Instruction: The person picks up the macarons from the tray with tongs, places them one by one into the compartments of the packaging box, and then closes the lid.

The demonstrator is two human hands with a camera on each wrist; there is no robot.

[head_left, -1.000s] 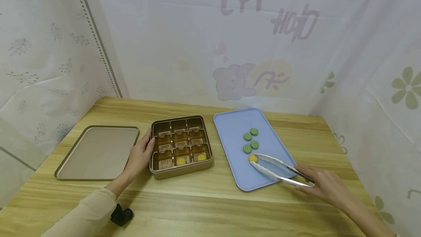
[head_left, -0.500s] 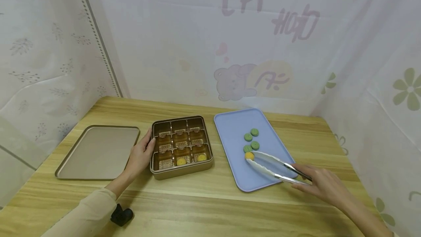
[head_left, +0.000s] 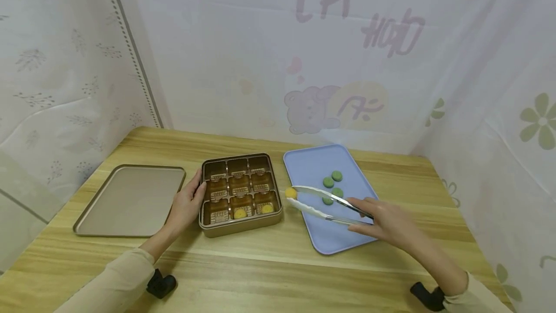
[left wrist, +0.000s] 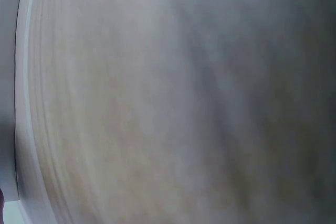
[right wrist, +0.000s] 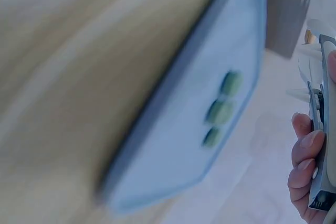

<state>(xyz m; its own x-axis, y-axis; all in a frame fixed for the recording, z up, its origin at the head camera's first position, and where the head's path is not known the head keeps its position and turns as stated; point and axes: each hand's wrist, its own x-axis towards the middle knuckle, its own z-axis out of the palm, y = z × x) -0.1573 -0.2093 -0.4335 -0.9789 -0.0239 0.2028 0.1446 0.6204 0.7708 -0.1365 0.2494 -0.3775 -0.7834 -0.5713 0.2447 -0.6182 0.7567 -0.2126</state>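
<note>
In the head view my right hand grips metal tongs with white scalloped tips. The tips hold a small round yellow cake over the gap between the blue tray and the gold box. My left hand holds the box's left side, thumb at the rim. A brown insert divides the box into several compartments; two in the front row, middle and right, each hold a yellow cake. Several round green cakes lie on the tray, partly behind the tongs. The right wrist view shows the fingers around the tongs.
A flat gold lid lies left of the box on the wooden table. Black wrist-worn pieces show near both forearms. Printed curtains hang behind and at the sides. The left wrist view is mostly blurred.
The tongs have taken hold of the yellow cake on the tray and carried it left toward the box. My right hand moved left with them. The left hand stayed on the box.
</note>
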